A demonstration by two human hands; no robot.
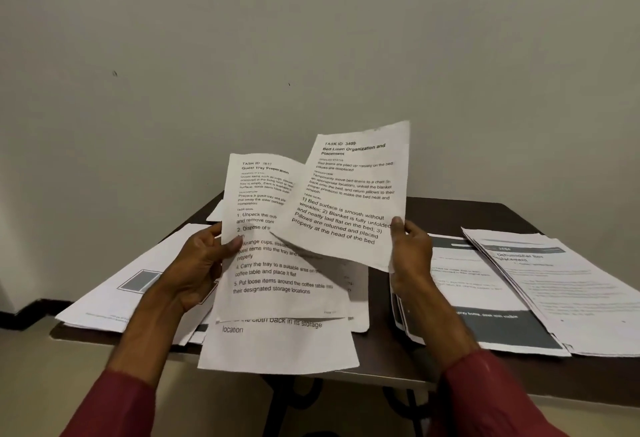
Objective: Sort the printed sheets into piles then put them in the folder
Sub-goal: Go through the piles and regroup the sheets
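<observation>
dark table [485,215] against a plain wall [311,38]; left hand [194,263] grips creased sheets [277,274], right hand [412,249] pinches one thin page [349,194]

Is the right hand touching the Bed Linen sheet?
Touching. The head view shows the right hand pinching the Bed Linen sheet at its lower right edge, thumb on the printed face.

sheets [346,201]: matt creased paper | table [381,350]: dark smooth wood-look
</observation>
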